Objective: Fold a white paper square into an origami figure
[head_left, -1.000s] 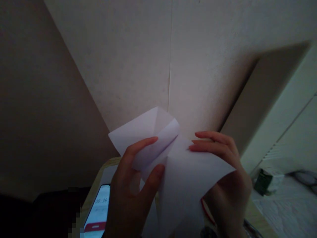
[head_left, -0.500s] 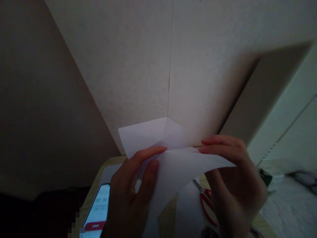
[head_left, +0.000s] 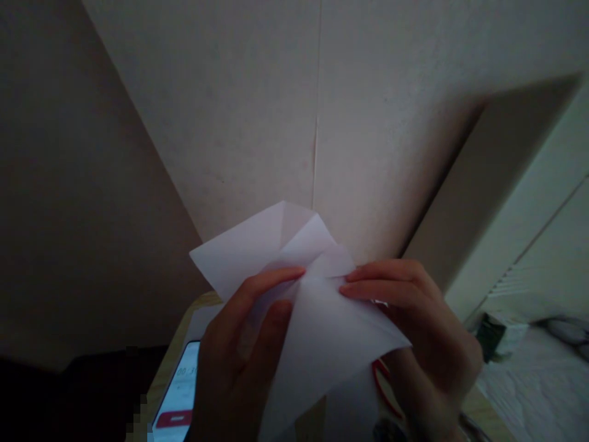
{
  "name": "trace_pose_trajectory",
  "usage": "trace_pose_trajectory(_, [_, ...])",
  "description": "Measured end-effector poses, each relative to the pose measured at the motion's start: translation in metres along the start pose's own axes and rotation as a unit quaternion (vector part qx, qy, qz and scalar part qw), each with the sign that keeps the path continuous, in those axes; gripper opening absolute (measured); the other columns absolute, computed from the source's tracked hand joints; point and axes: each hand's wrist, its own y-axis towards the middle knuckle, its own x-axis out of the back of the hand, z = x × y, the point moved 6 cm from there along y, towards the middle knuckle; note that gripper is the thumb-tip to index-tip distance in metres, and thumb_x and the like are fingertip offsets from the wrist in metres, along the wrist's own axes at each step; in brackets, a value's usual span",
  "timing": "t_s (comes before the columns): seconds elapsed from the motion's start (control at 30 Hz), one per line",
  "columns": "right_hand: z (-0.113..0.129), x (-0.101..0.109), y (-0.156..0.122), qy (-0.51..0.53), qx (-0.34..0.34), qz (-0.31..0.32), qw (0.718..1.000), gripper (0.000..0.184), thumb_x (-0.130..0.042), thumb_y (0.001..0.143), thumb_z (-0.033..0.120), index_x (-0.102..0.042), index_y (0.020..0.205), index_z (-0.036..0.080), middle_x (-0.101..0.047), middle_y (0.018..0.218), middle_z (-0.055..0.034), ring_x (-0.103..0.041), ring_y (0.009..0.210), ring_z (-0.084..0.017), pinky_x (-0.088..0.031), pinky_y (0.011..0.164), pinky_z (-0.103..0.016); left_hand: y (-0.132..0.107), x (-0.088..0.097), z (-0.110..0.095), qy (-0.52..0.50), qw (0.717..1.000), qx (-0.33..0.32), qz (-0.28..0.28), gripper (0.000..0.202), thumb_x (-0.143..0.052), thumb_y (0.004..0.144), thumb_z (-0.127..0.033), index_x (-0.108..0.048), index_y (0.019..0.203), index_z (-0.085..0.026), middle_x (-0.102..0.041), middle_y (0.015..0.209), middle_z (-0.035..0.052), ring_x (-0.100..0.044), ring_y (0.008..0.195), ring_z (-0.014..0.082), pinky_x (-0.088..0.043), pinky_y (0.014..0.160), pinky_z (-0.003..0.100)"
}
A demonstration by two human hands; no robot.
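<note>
A folded white sheet of paper (head_left: 329,325) is held up in front of the wall, its creased flaps fanning to the upper left and lower right. My left hand (head_left: 248,344) pinches it between thumb and index finger near the middle, where the folds meet. On the other side, my right hand (head_left: 414,325) has its fingertips pressed on the paper's upper right part; its thumb is mostly hidden beneath the sheet. Below the right hand, the red handle of a pair of scissors (head_left: 385,388) shows, and the blades are covered by paper.
A phone with a lit timer screen (head_left: 177,393) lies at the left of the small wooden table (head_left: 161,377). More white paper (head_left: 352,405) lies under my hands. The wall (head_left: 248,123) stands close behind. At the right are a dark green and white object (head_left: 492,334) and a pale quilted surface (head_left: 529,393).
The paper has turned and its upper flaps have opened further left, with another fold now showing. My right hand has moved left, bringing its fingertips onto the paper. The scissors' blades are now covered.
</note>
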Motion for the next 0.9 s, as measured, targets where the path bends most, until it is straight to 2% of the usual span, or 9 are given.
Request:
trace_pose_trajectory(0.17, [0.0013,0.0008,0.0006,-0.032,-0.006,0.019,0.999,0.038,-0.049,0.09,0.009,-0.075,0.109,0.028,-0.072,0.111,0.0027,-0.066,0.101,-0.015,-0.054,0.082,-0.026,-0.0008,0.0015,-0.0058,0.002,1.0,0.006,-0.026,0.013,-0.067,0.095,-0.036,-0.079,0.091,-0.036,-0.082,0.109,-0.013,-0.072,0.111,0.0185,-0.049,0.092,0.027])
trace_pose_trajectory(0.27, [-0.0012,0.0002,0.0002,-0.03,-0.025,0.024,0.999,0.039,-0.044,0.096,0.008,-0.075,0.11,0.029,-0.075,0.111,0.005,-0.067,0.102,-0.012,-0.054,0.085,-0.023,-0.0017,0.0019,-0.008,0.006,0.999,0.007,-0.035,0.015,-0.066,0.097,-0.035,-0.08,0.092,-0.034,-0.082,0.109,-0.0116,-0.072,0.111,0.0189,-0.048,0.092,0.028])
trace_pose_trajectory(0.43, [-0.006,0.0002,0.0022,0.029,-0.047,-0.01,0.998,0.035,-0.051,0.095,0.006,-0.076,0.106,0.028,-0.078,0.102,0.0044,-0.07,0.095,-0.013,-0.055,0.08,-0.024,-0.0038,0.0013,-0.0103,-0.015,0.999,0.005,-0.047,0.017,-0.064,0.098,-0.032,-0.079,0.09,-0.034,-0.083,0.107,-0.012,-0.072,0.109,0.0191,-0.05,0.093,0.029])
trace_pose_trajectory(0.57, [-0.0039,-0.0029,0.0046,0.021,-0.025,0.015,0.999,0.033,-0.059,0.09,0.005,-0.074,0.108,0.028,-0.076,0.107,0.0031,-0.069,0.1,-0.016,-0.055,0.083,-0.026,-0.0038,0.0012,-0.0103,-0.004,0.999,0.003,-0.049,0.019,-0.063,0.097,-0.037,-0.08,0.089,-0.034,-0.083,0.106,-0.0096,-0.073,0.107,0.0237,-0.052,0.089,0.032])
trace_pose_trajectory(0.73, [0.0003,-0.007,0.0044,0.002,0.004,0.049,0.999,0.026,-0.063,0.093,0.015,-0.073,0.113,0.027,-0.073,0.115,0.0016,-0.067,0.106,-0.015,-0.055,0.089,-0.025,-0.0037,0.0013,-0.0074,-0.011,0.999,0.001,-0.048,0.019,-0.065,0.097,-0.041,-0.081,0.088,-0.038,-0.084,0.103,-0.0119,-0.073,0.104,0.0233,-0.049,0.089,0.032])
trace_pose_trajectory(0.9, [-0.001,-0.0064,0.0037,-0.026,0.0,0.046,0.999,0.019,-0.063,0.096,0.02,-0.075,0.108,0.028,-0.069,0.11,-0.0003,-0.067,0.101,-0.017,-0.057,0.085,-0.028,-0.0043,0.0012,-0.0033,0.023,0.999,-0.02,-0.035,0.027,-0.057,0.1,-0.043,-0.082,0.094,-0.036,-0.084,0.102,-0.0053,-0.075,0.096,0.0252,-0.053,0.081,0.032])
